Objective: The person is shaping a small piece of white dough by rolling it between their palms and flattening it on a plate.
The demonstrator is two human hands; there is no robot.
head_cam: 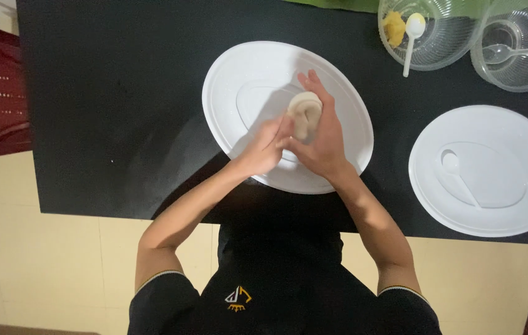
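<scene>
Dough piece point(305, 111) sat above the white plate point(344, 99), right hand point(325, 139) cupped around it, left hand point(265, 149) pinching its edge. Risk: too hard a pinch could have torn it or dropped it onto the plate.

Pale dough piece point(305, 111) (folded, rounded) sits upper centre of the frame, held above the white oval plate point(245, 68).

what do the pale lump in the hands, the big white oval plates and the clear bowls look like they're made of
Pale folded lump, held by the left hand and right hand: probably soft dough, matte and creased.
Large white oval plate under the hands and the second white oval plate: likely thin moulded plastic, smooth with a slight sheen.
Two clear ribbed bowls: seemingly thin transparent plastic, glossy.
</scene>
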